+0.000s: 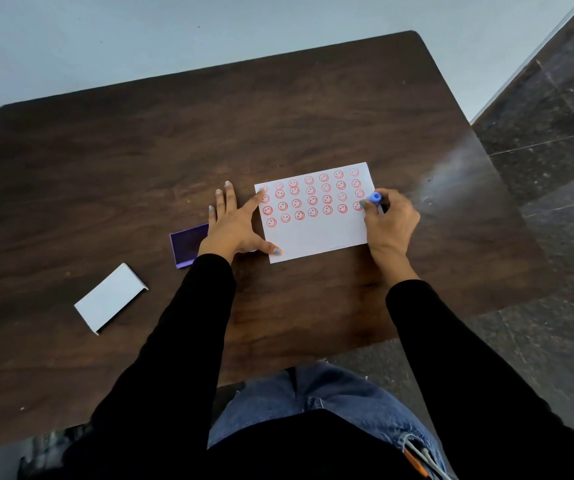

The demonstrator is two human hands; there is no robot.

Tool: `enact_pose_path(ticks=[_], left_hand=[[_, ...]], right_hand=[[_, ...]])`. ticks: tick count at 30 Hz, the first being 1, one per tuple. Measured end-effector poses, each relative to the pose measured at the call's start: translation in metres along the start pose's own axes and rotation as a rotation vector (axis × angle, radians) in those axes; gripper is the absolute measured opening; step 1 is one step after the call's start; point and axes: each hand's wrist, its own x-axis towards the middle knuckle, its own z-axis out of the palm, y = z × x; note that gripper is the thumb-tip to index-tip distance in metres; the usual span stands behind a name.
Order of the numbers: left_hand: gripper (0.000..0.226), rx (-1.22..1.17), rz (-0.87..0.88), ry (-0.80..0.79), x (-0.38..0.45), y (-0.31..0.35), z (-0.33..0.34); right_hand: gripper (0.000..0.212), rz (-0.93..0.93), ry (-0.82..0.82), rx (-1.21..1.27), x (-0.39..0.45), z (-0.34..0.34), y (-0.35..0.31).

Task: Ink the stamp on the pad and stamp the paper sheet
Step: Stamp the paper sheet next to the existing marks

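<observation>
A white paper sheet lies on the dark wooden table, covered with several rows of red smiley prints. My right hand grips a small blue stamp and holds it at the sheet's right edge, by the end of the third row. My left hand lies flat with fingers spread, its thumb and forefinger pressing the sheet's left edge. A purple ink pad sits just left of that hand, partly hidden under the wrist.
A white rectangular lid or box lies near the table's front left. The table's right edge meets a dark tiled floor. My legs in blue jeans are below the front edge.
</observation>
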Motion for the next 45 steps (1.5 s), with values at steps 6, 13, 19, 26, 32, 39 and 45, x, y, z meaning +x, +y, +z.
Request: enact_pose_path(ticks=[6, 13, 19, 26, 32, 39, 45], left_hand=[[0.118, 0.006, -0.003, -0.009, 0.000, -0.002, 0.000], [0.119, 0.012, 0.005, -0.008, 0.000, -0.001, -0.002], [0.119, 0.025, 0.015, -0.030, -0.004, 0.000, -0.006], [0.109, -0.041, 0.039, 0.246, -0.026, -0.011, -0.004], [0.059, -0.100, 0.018, 0.350, -0.055, -0.034, 0.006], [0.046, -0.137, -0.033, 0.382, -0.062, -0.030, 0.015], [0.041, -0.158, -0.046, 0.408, -0.060, -0.025, 0.021]], right_hand=[[0.028, 0.022, -0.002, -0.019, -0.001, 0.001, -0.005], [0.027, 0.028, -0.013, -0.028, 0.000, -0.002, -0.007], [0.024, 0.306, 0.132, 0.258, 0.004, -0.014, -0.015], [0.008, 0.521, 0.447, 0.817, 0.013, -0.044, -0.009], [0.016, 0.582, 0.439, 0.864, 0.021, -0.052, -0.015], [0.025, 0.613, 0.407, 0.865, 0.020, -0.054, -0.025], [0.016, 0.617, 0.379, 0.854, 0.014, -0.052, -0.027]])
